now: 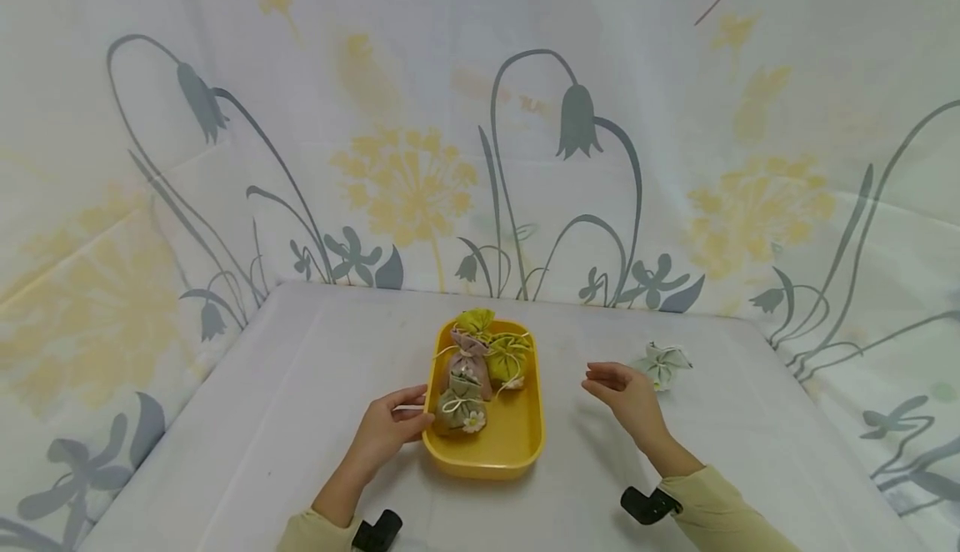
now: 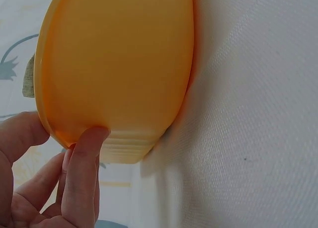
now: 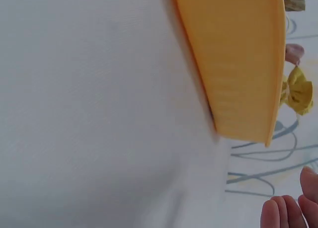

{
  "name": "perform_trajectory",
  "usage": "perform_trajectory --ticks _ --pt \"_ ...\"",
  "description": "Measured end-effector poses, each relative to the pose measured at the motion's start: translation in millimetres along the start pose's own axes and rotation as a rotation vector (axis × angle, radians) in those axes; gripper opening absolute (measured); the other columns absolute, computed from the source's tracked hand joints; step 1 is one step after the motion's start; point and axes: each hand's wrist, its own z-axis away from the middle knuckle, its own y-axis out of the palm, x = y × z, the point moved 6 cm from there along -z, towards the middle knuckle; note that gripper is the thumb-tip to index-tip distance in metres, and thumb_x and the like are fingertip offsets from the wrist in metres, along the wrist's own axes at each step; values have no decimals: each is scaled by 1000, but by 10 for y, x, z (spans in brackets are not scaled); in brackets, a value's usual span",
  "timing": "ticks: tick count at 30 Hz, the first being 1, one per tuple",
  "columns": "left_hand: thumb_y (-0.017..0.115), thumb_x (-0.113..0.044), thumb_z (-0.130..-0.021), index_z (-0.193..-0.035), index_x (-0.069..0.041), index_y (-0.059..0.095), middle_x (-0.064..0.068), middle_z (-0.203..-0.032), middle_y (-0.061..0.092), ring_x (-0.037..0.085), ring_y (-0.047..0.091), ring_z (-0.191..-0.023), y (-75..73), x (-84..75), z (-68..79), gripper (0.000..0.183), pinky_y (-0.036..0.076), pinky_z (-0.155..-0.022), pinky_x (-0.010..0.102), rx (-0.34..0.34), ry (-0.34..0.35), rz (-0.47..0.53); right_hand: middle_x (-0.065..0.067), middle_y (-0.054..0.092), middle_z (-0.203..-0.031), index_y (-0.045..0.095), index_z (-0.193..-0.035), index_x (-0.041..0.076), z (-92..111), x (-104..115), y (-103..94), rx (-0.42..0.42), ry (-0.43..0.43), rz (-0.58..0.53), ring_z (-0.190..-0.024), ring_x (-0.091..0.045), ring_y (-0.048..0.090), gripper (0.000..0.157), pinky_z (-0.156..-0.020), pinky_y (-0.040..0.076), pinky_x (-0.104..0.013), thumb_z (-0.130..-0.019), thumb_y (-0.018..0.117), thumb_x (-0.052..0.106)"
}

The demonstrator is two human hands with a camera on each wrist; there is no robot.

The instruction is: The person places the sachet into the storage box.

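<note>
A yellow plastic tray stands on the table, and my left hand pinches its left rim between thumb and fingers. Inside lie several small drawstring pouches: a lime one at the back, another lime one at right, a mauve one, and a grey-green one with a white flower in front. Right of the tray, my right hand hovers with loosely bent fingers and holds nothing. Just beyond it a pale green pouch lies on the table, partly hidden by the hand.
White cloth covers the table. A flower-printed curtain hangs along the back and both sides. Each wrist carries a black camera, one at left and one at right.
</note>
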Motion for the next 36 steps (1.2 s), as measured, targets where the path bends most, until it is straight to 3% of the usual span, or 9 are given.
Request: perform_trajectory --ticks 11,20,26,30,36 --pt "71 -11 -83 -128 4 53 15 -111 58 25 62 -95 -5 23 -11 50 56 -71 33 8 3 -5 -20 65 -103 63 -113 -6 126 -226 -336 -124 -40 62 -81 2 60 39 -70 50 -13 -81 73 15" --pt "71 -11 -83 -128 3 53 14 -111 58 25 62 -95 -3 32 -20 51 56 -71 33 8 -8 -14 -16 68 -93 66 -104 -5 104 -352 -694 -299 -50 174 -72 9 55 29 -60 48 -11 -81 73 11" --pt "71 -10 -83 -128 3 53 15 -111 58 24 62 -95 2 26 -18 51 56 -70 33 8 -13 -8 3 68 -79 67 -101 -4 121 -444 -940 -445 9 199 -64 13 52 29 -54 44 -9 -79 75 13" --pt "71 -10 -83 -128 3 53 14 -111 58 24 63 -95 0 29 -20 50 57 -70 33 5 -10 -11 12 64 -75 67 -102 -2 124 -496 -1063 -500 42 224 -62 15 50 30 -53 43 -8 -79 75 16" --pt "71 -10 -83 -128 3 53 14 -111 58 25 63 -95 -5 32 -19 50 56 -70 33 4 -5 -10 -12 65 -87 62 -105 -4 96 -500 -1162 -556 37 270 -63 16 44 37 -53 40 -6 -78 76 17"
